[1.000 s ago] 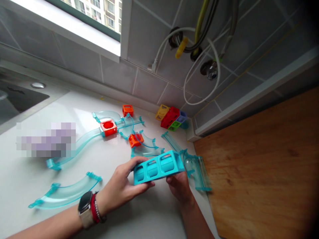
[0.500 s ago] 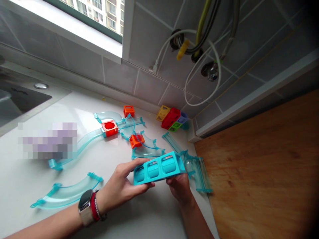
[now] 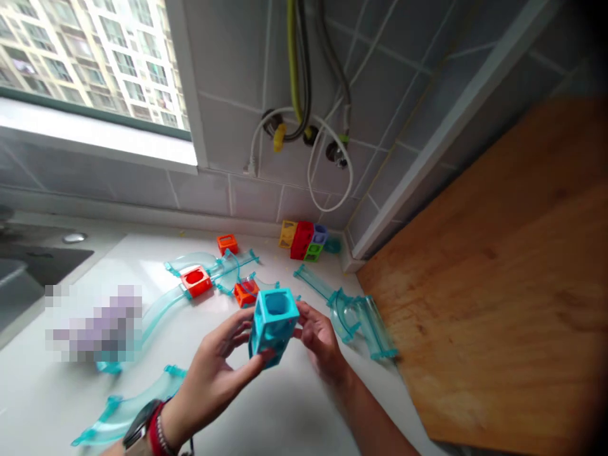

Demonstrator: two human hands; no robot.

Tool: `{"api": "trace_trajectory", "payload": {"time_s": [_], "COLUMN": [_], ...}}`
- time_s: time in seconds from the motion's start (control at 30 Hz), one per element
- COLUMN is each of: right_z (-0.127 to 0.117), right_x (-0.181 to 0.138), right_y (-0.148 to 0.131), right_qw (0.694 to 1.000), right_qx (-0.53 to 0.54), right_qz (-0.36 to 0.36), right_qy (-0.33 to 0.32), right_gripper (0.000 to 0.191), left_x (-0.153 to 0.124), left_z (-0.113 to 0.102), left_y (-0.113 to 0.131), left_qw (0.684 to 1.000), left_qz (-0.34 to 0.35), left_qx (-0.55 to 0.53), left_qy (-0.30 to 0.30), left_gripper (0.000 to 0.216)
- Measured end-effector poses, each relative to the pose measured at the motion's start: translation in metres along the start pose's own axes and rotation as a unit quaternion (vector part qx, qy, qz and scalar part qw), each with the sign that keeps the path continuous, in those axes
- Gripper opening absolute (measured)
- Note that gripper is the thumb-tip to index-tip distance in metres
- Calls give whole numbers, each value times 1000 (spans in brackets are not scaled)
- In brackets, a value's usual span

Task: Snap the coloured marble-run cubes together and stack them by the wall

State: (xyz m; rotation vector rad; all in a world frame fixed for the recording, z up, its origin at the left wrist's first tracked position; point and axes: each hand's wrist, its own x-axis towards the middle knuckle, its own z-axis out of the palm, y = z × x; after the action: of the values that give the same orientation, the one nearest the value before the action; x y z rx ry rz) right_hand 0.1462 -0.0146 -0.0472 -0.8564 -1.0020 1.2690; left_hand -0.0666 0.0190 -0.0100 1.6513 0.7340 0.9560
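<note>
Both my hands hold a long teal block [image 3: 273,323] with round holes, turned so one open end faces me. My left hand [image 3: 216,373], with a watch and red band on the wrist, grips its lower left side. From the right, the fingers of my right hand [image 3: 320,342] curl round the block. Behind it on the white counter [image 3: 294,411] lie clear blue track pieces [image 3: 161,310] with a red connector block [image 3: 196,282] and an orange block [image 3: 246,293].
A cluster of yellow, red, green and purple blocks [image 3: 304,240] sits against the tiled wall. A lone orange block [image 3: 227,244] lies further left. Clear tube pieces [image 3: 361,316] lie beside a wooden board [image 3: 494,297]. A sink [image 3: 28,266] is at left. Hoses [image 3: 304,126] hang above.
I have turned the teal block from lying lengthwise to end-on and raised it. The camera has tilted up, showing more window and wall.
</note>
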Motion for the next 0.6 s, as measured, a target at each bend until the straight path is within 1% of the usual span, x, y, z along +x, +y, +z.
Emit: {"api": "trace_trajectory", "payload": {"time_s": [0.07,0.1,0.17,0.2,0.23,0.27,0.3,0.33,0.4,0.47,0.5,0.6], "right_z": [-2,-3,-5,-5,-5,-5,-5,-5,-5,-6,-5,-5], "right_x": [1,2,2,3,3,4,4,5,7,9,9,10], "right_y": [2,3,5,6,8,9,11,12,14,15,14,15], "right_qw": [1000,999,999,999,999,999,998,998,998,998,997,998], "right_qx": [25,32,42,45,46,47,47,48,49,50,49,50], "right_qz": [-2,2,12,16,17,17,17,17,21,29,31,39], "right_qy": [9,11,8,8,11,17,24,32,42,41,40,30], "right_gripper": [54,50,45,44,43,41,40,39,39,41,42,43], "left_x": [17,31,66,88,110,132,154,173,205,224,229,234], "left_z": [-8,-13,-22,-26,-29,-30,-31,-31,-26,-19,-15,-4], "left_y": [20,30,45,49,49,47,42,34,15,-6,-17,-42], "left_qw": [999,999,998,998,998,996,996,995,993,990,988,982], "left_qz": [-5,2,12,9,-9,-34,-50,-64,-97,-129,-144,-183], "left_qx": [-30,-35,-38,-46,-60,-74,-75,-74,-68,-59,-55,-39], "left_qy": [19,34,42,32,17,18,14,13,16,20,20,22], "left_gripper": [38,36,37,44,52,58,56,52,38,25,23,25]}}
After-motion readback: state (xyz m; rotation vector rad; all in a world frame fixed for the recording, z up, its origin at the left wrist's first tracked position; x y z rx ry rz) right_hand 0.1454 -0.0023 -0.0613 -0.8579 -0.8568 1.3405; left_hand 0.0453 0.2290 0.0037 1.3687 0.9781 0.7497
